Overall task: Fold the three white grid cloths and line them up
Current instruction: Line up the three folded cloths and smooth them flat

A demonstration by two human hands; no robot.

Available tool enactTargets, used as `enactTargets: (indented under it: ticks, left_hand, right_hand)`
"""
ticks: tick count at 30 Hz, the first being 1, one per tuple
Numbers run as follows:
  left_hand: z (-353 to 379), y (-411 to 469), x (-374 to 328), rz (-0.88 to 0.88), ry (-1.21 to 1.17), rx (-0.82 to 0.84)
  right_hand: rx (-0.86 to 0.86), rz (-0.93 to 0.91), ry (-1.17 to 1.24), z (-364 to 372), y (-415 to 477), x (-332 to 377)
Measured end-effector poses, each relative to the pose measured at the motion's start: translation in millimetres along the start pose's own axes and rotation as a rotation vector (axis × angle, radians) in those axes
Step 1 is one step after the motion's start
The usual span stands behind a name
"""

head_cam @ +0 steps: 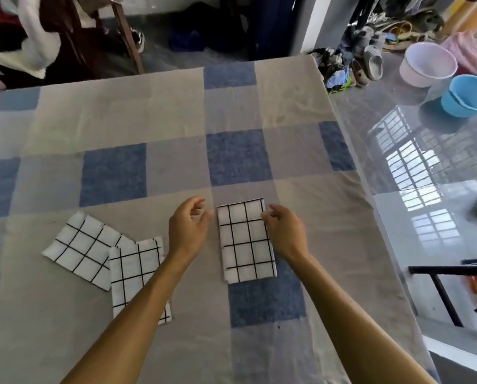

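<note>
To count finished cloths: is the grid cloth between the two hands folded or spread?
Folded: the cloth is a narrow neat rectangle, and layered edges show along its right side.

Brightness: even daylight is filling the scene, leaving the checked sheet (176, 273) pale and slightly washed out.
Source: light is coming in from the right, where the glossy floor (437, 273) is mirroring barred windows.
Glare: white patches are burning out on that floor.
Shadows: only faint, soft ones are falling beside the forearms; the top-left corner is looking dim.
Focus: the folded cloth (245, 239) is showing crisp grid lines, while the left hand (189, 231) and right hand (284, 234) are looking slightly soft.
Distortion: the wide lens is bowing the sheet's edges.
</note>
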State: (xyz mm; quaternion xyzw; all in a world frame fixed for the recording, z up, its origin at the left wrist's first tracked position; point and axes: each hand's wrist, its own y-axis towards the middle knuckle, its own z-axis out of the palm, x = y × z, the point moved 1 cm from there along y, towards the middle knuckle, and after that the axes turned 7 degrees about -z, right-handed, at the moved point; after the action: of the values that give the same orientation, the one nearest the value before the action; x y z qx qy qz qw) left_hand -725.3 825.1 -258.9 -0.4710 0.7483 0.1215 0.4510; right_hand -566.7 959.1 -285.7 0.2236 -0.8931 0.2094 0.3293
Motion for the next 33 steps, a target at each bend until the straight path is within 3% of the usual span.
enactTargets:
  ticks: [3, 7, 10, 14, 20, 33]
  left_hand:
    - [10.2, 2.7, 12.6, 0.117, 0.157, 0.027]
    - [33.1, -17.9, 30.4, 0.248, 0.371, 0.168]
    - [53.5, -34.3, 42.4, 0.322, 0.603, 0.271]
    - [60.1, -40.5, 54.5, 0.308, 0.773, 0.31]
    - [34.6, -44.6, 52.4, 0.318, 0.687, 0.34]
    - [-101.5, -120.8, 153.4, 0.224, 0.553, 0.001]
  right_hand:
    - [-0.066, -0.13, -0.241, 5.4, 7.6, -9.2]
    - [-0.139, -0.319, -0.256, 21.6, -7.7, -15.7]
    - [0.007, -0.461, -0.372, 41.6, -22.9, -24.8]
    - [0.128, -0.468, -0.49, 55.6, -28.9, -31.5]
    - [0.115, -0.438, -0.521, 52.8, -39.2, -16.4]
    - [0.333, -0.656, -0.36, 145.5, -141.6, 82.6]
